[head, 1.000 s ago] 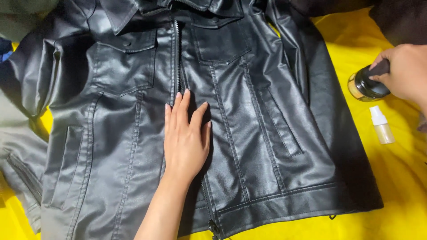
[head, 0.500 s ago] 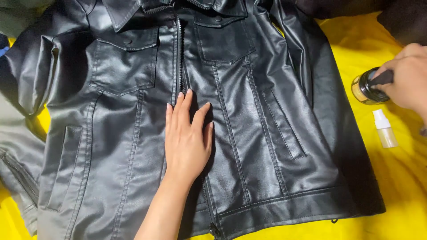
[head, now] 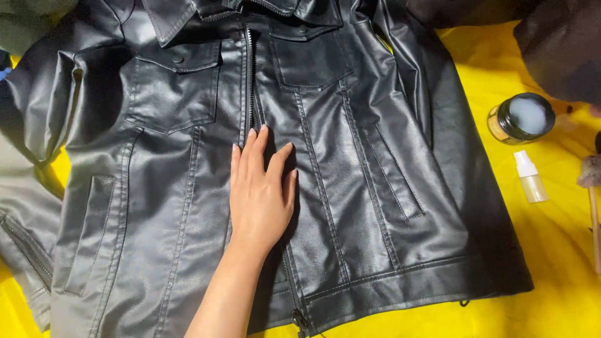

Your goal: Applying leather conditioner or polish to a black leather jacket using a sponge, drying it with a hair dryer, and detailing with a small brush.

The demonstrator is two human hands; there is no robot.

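Presently, left hand: [head: 263,194] laid flat, fingers spread, holding nothing, over the zipper [head: 251,81].
Right hand: not in view, so its state cannot be told.
Jacket: black leather jacket [head: 350,175] spread front-up on a yellow cloth [head: 563,275].
Risk: leather could be creased if the palm is dragged (a judgement).
At 3 o'clock: open jar [head: 521,117], small white-capped bottle [head: 529,177], brush handle [head: 593,219] at the edge.
Obstruction: none seen over the front panels.
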